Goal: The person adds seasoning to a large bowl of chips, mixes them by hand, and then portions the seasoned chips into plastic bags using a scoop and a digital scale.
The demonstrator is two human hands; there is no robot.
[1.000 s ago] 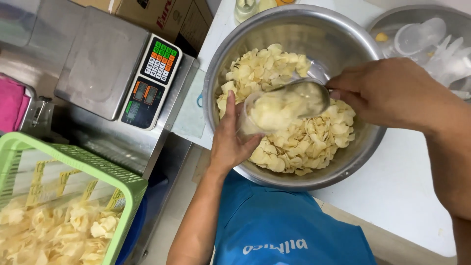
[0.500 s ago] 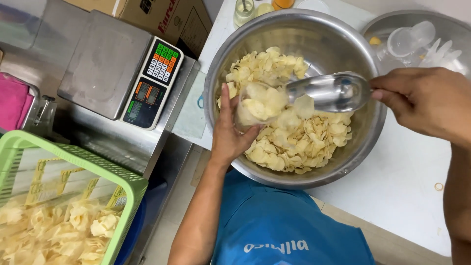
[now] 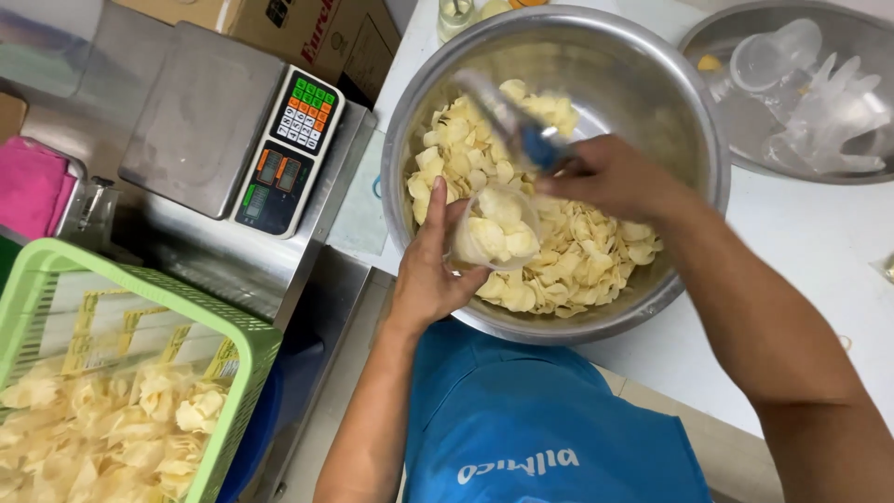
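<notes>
White is the colour of the big table top (image 3: 819, 251) that everything on the right sits on. A shiny metal bowl (image 3: 410, 140), very big and round, sits on it near the edge. The bowl is full of pale yellow chips (image 3: 587, 261). Left of the bowl is a grey weighing scale (image 3: 200, 116) with a flat metal plate and coloured buttons. A brown cardboard box (image 3: 307, 28) stands behind the scale. In the bottom left corner is a green plastic basket (image 3: 242, 345), and it has chips in it too. A second metal bowl (image 3: 708, 37) sits at the top right, with see-through plastic gloves (image 3: 829, 121) and a clear plastic cup (image 3: 768, 56) inside it. A pink cloth (image 3: 33, 186) lies at the far left.

The person wears a blue shirt (image 3: 521, 419).

The left hand (image 3: 433, 270) is at the near side of the big bowl. Its fingers curl around a small clear plastic tub (image 3: 494, 233), and it holds the tub just over the chips. The tub is already full of chips.

The right hand (image 3: 615, 177) is over the middle of the bowl, just beside the tub. It is closed tight on the blue handle of a metal scoop (image 3: 507, 121). The scoop points up and away toward the far wall of the bowl, and it looks blurry
</notes>
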